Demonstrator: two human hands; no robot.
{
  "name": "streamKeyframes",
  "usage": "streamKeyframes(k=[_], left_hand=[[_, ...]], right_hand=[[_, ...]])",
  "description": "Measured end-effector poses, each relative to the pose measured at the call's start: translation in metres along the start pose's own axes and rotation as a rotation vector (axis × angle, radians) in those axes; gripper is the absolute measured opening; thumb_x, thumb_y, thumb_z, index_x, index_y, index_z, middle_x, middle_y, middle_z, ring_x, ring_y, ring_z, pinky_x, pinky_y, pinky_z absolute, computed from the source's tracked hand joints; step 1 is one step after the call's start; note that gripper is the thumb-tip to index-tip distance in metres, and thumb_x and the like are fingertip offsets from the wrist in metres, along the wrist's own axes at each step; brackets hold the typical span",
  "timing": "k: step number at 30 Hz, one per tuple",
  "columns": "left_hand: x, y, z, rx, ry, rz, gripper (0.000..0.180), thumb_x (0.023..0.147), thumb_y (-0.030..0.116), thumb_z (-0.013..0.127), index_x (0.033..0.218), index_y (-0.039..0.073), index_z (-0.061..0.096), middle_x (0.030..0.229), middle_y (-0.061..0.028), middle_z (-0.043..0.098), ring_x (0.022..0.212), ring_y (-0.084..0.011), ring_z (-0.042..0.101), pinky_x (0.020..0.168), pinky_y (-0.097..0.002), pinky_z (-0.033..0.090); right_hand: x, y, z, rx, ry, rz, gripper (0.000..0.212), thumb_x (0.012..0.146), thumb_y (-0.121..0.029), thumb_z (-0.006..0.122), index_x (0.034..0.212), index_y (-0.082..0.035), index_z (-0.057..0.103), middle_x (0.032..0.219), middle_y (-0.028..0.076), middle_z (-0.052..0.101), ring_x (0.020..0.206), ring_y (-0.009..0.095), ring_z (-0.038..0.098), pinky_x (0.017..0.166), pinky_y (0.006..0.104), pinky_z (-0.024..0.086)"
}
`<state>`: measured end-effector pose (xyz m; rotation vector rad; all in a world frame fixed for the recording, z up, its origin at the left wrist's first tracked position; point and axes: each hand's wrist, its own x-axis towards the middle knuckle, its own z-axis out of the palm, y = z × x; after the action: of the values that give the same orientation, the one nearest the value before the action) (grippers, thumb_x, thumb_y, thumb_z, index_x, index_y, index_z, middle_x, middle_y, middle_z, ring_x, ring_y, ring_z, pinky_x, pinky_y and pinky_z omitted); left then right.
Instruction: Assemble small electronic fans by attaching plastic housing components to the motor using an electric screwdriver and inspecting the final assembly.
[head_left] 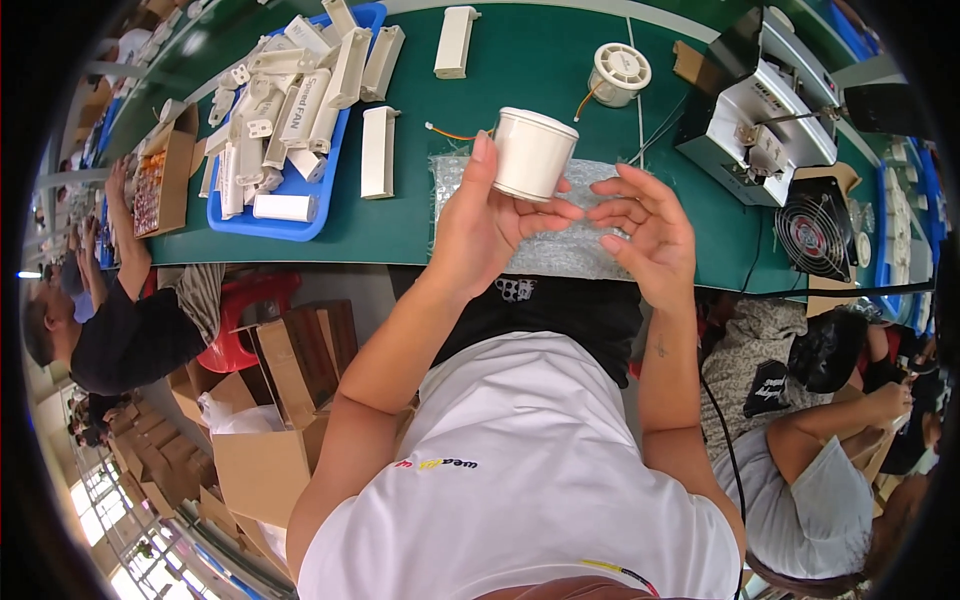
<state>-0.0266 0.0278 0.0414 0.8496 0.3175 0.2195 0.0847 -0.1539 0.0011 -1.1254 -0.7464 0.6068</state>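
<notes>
My left hand point(478, 215) grips a white cylindrical housing point(535, 155), thumb on its left side and fingers under it. An orange wire point(452, 134) with a small white plug sticks out to the left, behind the thumb. Just right of the housing, my right hand point(650, 225) is open, its fingers loosely curled and apart, holding nothing. Beneath both hands lies a sheet of clear bubble wrap point(575, 250) on the green table point(400, 235). Farther back stands a similar white round fan unit point(621, 73) with a grille on top and an orange wire.
A blue tray point(270, 228) heaped with white plastic casings stands at left; loose white casings point(379, 152) lie beside it. At right are a metal machine point(765, 130) and a black cooling fan point(815, 228). Other people sit on both sides; cardboard boxes point(265, 475) fill the floor at left.
</notes>
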Motion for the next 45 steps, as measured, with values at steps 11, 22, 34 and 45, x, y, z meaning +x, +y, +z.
streamKeyframes(k=[11, 22, 34, 45], left_hand=[[-0.006, -0.016, 0.01, 0.333, 0.039, 0.192, 0.058, 0.09, 0.012, 0.071, 0.134, 0.001, 0.034, 0.132, -0.015, 0.045, 0.118, -0.0221, 0.056, 0.09, -0.0348, 0.055], [-0.023, -0.009, 0.025, 0.659, 0.028, 0.674, 0.08, 0.072, 0.003, 0.084, 0.14, 0.003, 0.041, 0.13, -0.0138, 0.043, 0.115, -0.0222, 0.055, 0.097, -0.0345, 0.051], [-0.034, -0.016, 0.029, 0.831, 0.107, 0.916, 0.08, 0.066, 0.005, 0.089, 0.135, -0.003, 0.048, 0.128, -0.0158, 0.042, 0.115, -0.026, 0.053, 0.094, -0.0355, 0.051], [-0.042, -0.023, 0.031, 0.782, 0.147, 0.944, 0.084, 0.064, 0.002, 0.09, 0.135, -0.002, 0.044, 0.13, -0.0154, 0.039, 0.121, -0.0271, 0.051, 0.096, -0.0353, 0.054]], right_hand=[[0.025, -0.018, 0.045, -0.949, 0.208, -0.533, 0.081, 0.059, -0.009, 0.084, 0.134, -0.004, 0.053, 0.128, 0.016, 0.059, 0.115, 0.036, 0.056, 0.092, 0.0421, 0.05], [0.03, 0.003, 0.046, -0.353, 0.233, -0.574, 0.074, 0.071, -0.018, 0.086, 0.131, 0.004, 0.048, 0.131, 0.024, 0.057, 0.12, 0.034, 0.057, 0.1, 0.0429, 0.048], [0.023, 0.004, 0.052, -0.269, 0.176, -0.563, 0.083, 0.07, -0.015, 0.088, 0.134, 0.001, 0.037, 0.134, 0.031, 0.051, 0.123, 0.036, 0.057, 0.103, 0.0449, 0.047], [0.02, 0.007, 0.06, -0.111, 0.162, -0.496, 0.085, 0.072, -0.023, 0.089, 0.133, -0.001, 0.035, 0.135, 0.032, 0.05, 0.124, 0.037, 0.056, 0.103, 0.0456, 0.046]])
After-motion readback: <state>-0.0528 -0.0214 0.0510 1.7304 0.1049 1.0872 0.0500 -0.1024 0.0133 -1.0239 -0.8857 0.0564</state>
